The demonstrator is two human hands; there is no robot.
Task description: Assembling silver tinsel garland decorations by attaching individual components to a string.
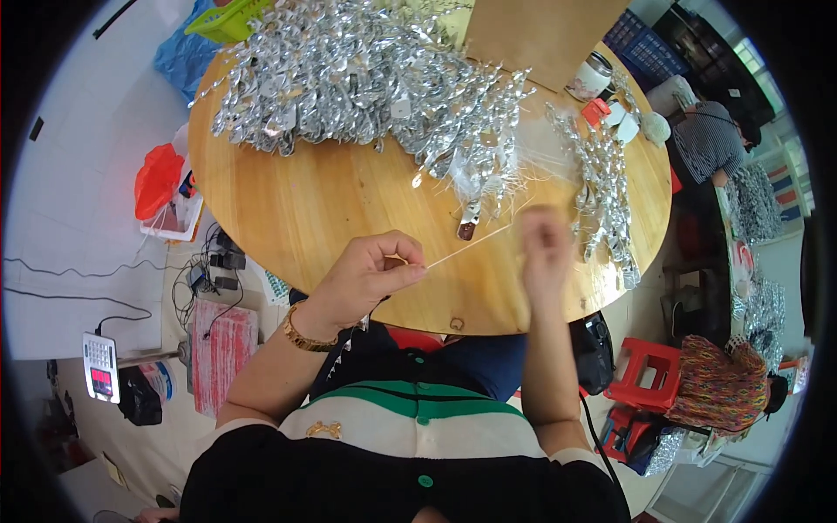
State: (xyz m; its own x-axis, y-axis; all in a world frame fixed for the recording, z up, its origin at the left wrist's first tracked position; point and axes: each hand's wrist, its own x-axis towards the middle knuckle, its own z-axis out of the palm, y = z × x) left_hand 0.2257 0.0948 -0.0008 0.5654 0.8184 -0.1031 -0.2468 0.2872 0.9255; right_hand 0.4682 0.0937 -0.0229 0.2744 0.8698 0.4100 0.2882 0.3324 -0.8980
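Observation:
My left hand [375, 272] is closed in a pinch near the front of the round wooden table [288, 205]. Between its thumb and forefinger it grips a thin white strand [471, 246], which slants up and rightward toward my right hand [546, 248]. That hand is raised over the table and smeared by motion, so its fingers do not show clearly. Beyond the strand lies a small brown and silver piece [468, 225], beside a bunch of fine white strands [523, 170]. A large heap of shiny silver foil garlands [349, 78] covers the far side.
More silver foil garlands [602, 196] lie along the table's right side, near a jar [590, 77] and a red box [595, 112]. A cardboard sheet [532, 39] stands at the back. Right of the table are a red stool [647, 375] and two other people.

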